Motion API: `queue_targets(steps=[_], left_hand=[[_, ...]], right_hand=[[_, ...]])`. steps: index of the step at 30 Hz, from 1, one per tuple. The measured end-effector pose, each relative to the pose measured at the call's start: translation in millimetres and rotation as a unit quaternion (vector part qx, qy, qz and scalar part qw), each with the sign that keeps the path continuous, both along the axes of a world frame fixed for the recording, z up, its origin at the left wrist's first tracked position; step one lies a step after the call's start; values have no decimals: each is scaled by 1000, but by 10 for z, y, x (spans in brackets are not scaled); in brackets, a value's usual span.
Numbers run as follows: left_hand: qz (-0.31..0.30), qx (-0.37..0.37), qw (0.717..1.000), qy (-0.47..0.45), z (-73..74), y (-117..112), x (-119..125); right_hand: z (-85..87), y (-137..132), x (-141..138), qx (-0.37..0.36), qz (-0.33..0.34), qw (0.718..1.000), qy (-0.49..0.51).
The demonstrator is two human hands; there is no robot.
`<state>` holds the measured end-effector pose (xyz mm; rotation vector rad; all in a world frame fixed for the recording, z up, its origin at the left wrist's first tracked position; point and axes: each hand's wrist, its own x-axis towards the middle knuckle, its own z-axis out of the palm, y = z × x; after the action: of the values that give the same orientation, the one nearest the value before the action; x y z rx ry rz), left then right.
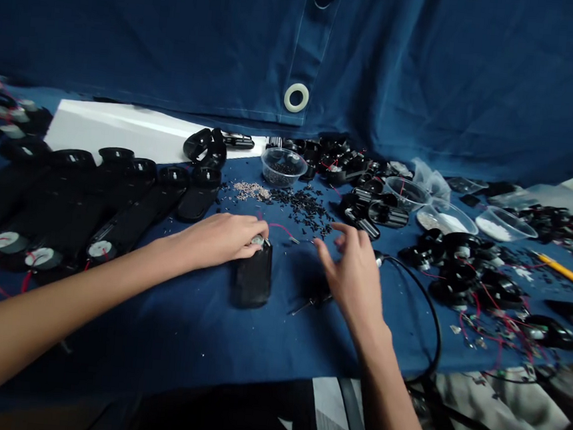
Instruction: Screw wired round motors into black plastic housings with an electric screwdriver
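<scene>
My left hand (224, 238) rests on the blue cloth with its fingers curled, pinching a small round silver part at the top end of a black plastic housing (252, 277). A thin red wire (282, 229) runs from that part to the right. My right hand (354, 269) hovers to the right of the housing, fingers spread and empty, above a small screwdriver-like tool (311, 303). Scattered black screws (306, 209) and a small heap of silver screws (251, 190) lie just beyond both hands.
Rows of black housings (131, 208) with round speakers and red wires lie at the left. Clear plastic bowls (283, 166) stand at the back and right, among heaps of black parts (462, 270). A black cable (432, 321) loops off the table's front edge. A yellow pencil-like tool (567, 273) is far right.
</scene>
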<state>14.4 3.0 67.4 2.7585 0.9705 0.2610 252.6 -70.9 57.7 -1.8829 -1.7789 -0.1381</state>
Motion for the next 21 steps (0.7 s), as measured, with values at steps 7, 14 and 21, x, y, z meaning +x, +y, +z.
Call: queue_targets(steps=[7,14,21], left_hand=[[205,-10,978,-34,58,-196,57],[246,-4,968,47,-17,-363,194],[106,140,984,7,107,-313,67]], right_hand=[[-166,-260,340,-206,-201,953,91],[-280,-158,378,-200,-167,887,381],[-124,-292,485,-4,-138,811,569]])
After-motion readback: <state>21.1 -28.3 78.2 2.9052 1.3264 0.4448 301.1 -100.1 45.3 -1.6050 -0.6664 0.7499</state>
